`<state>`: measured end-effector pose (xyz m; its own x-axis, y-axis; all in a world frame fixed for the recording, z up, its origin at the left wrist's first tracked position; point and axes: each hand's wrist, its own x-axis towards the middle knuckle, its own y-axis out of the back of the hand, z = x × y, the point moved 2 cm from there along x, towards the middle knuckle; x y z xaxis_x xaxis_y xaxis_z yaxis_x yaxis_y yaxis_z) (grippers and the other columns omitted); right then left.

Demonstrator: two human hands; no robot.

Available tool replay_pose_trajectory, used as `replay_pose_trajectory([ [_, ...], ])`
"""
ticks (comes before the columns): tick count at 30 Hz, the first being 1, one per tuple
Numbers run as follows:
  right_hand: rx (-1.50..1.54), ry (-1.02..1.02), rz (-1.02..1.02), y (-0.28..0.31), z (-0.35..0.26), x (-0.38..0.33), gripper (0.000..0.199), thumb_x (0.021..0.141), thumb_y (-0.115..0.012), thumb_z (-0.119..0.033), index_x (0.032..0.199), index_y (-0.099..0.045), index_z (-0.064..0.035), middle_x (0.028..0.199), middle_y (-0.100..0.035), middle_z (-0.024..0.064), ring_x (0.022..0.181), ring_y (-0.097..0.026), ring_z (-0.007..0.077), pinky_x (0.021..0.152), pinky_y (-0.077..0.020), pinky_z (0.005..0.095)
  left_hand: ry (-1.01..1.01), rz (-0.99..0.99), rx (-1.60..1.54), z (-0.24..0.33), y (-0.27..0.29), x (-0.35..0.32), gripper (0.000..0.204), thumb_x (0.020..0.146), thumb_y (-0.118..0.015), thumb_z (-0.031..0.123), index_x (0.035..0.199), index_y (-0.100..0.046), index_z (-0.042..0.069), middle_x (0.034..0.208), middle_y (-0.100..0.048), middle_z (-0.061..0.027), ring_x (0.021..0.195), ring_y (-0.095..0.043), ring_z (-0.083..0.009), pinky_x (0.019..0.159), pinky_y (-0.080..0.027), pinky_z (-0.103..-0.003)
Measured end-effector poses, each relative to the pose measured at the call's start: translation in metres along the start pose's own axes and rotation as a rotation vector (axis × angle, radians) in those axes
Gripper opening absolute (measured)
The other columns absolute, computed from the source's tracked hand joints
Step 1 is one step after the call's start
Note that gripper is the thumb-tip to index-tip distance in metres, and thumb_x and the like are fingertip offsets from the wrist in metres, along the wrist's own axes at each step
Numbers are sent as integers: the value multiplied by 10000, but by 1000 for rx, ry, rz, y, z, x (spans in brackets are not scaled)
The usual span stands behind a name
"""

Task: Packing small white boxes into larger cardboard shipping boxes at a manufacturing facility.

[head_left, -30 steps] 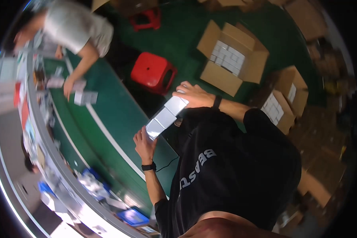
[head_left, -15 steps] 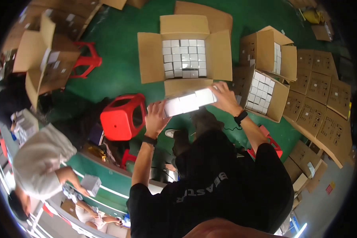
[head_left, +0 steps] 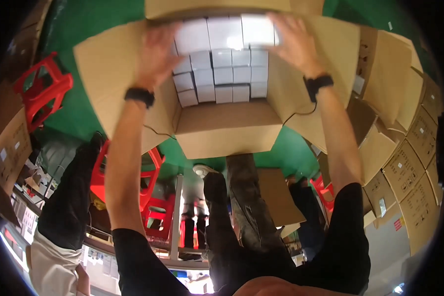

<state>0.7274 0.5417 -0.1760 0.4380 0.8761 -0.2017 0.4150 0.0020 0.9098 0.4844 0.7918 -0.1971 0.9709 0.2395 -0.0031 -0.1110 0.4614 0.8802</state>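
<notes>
Green floor (head_left: 98, 17) is seen round an open carton (head_left: 227, 143); top centre, a white box row (head_left: 225, 34) gets squeezed endwise between left hand (head_left: 158, 54) and right hand (head_left: 296, 44), fingers clamped on, probably so none drop.

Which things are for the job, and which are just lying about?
For the job:
left hand and right hand, at the ends of the row of three white boxes
open cardboard carton
smaller-looking white boxes inside

Apparently just about:
red plastic stools
brown cartons at right
</notes>
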Motion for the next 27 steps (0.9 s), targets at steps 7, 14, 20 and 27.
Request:
replay_pose_trajectory([
  [7,164,121,288,-62,24,27,733,911,-668,-352,1508,-311,-117,1473,-386,147,1391,-327,323,1120,-331,498,401,-226,373,10,-69,47,889,857,-685,473,1568,-210,230,1603,-221,-143,1502,-114,-355,1196,-151,-557],
  [14,-294,62,249,-35,-18,4,815,783,-787,-282,1478,-380,-155,1441,-432,191,1301,-415,395,1076,-369,495,189,313,310,37,-42,-10,784,803,-739,293,1485,-385,138,1442,-449,-156,1387,-343,-358,1163,-249,-526],
  [20,6,-151,-11,-36,-93,-185,704,896,-610,-145,1510,-277,-53,1442,-409,267,1314,-391,461,1080,-348,534,586,-259,229,191,9,-234,597,880,-519,116,1462,-398,55,1259,-561,-195,1210,-512,-373,1048,-403,-503],
  [27,320,-658,-1352,-68,-89,-442,296,894,-587,-314,988,-659,-42,834,-691,151,739,-655,293,656,-513,425,1220,-460,-673,430,20,-667,446,915,-581,391,1157,-586,16,1099,-643,-238,965,-613,-464,788,-493,-514],
])
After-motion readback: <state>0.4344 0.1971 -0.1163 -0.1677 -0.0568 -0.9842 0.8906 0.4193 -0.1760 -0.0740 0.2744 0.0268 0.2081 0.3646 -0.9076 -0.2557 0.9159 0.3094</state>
